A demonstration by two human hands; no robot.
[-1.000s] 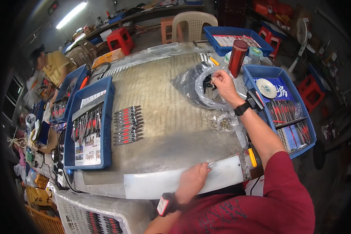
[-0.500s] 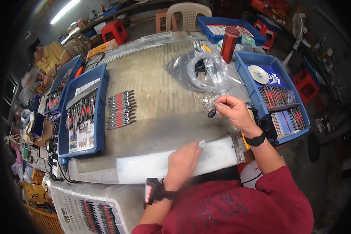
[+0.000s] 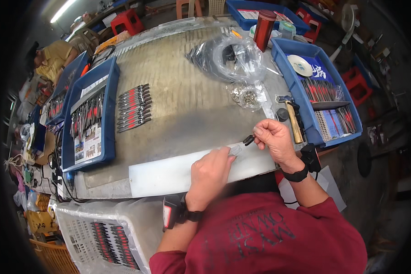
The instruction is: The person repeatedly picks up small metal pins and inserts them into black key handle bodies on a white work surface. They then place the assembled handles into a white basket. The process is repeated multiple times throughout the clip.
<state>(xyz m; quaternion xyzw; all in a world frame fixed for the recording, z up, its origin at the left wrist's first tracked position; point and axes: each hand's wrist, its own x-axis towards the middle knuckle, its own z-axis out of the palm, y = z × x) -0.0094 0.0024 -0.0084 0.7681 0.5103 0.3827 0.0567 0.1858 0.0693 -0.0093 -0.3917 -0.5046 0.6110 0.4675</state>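
Observation:
My right hand (image 3: 276, 142) pinches a small black part (image 3: 248, 140) between thumb and fingertips, just above the white board (image 3: 162, 178). Close to its left, my left hand (image 3: 210, 172) is closed on a small pale, clear-looking loop-shaped piece (image 3: 234, 150), which sticks out past the fingertips. A narrow gap separates the two pieces. Beyond my hands, a small clear bag of little metal parts (image 3: 250, 97) lies on the table, next to a large clear plastic bag (image 3: 236, 61) with black pieces inside. Left of these, several red-and-black slender tools (image 3: 134, 107) lie in a neat column.
Blue trays of similar tools stand at the left (image 3: 109, 137) and right (image 3: 313, 125). A hammer (image 3: 296, 125) lies by the right tray, with a red flask (image 3: 263, 32) farther back. A white basket (image 3: 71, 228) stands at lower left. Another person (image 3: 55, 59) sits at far left.
My right hand has come nearer with the black part, away from the small bag of metal parts. The left hand has shifted slightly, and the two held pieces are now closer together.

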